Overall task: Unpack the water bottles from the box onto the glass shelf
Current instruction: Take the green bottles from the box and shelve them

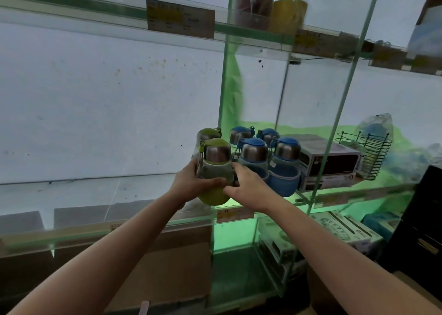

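Hands gripping green bottle (215, 169) at front edge of glass shelf (79, 190): left hand (191, 183) wrapping curled fingers round its left side, right hand (248, 183) pressing fingers and thumb against its right side. Standing beside it, four blue bottles (284, 164); behind it, second green bottle (207, 134). Lying further right, boxed appliance (330, 161), wire rack (373, 154).

We see a glass shelf (100, 188) carrying two green-capped water bottles (216, 169) at its right end, four blue-capped bottles (284, 166) just beside them, then a flat grey box (330, 164) and a wire basket (375, 154).
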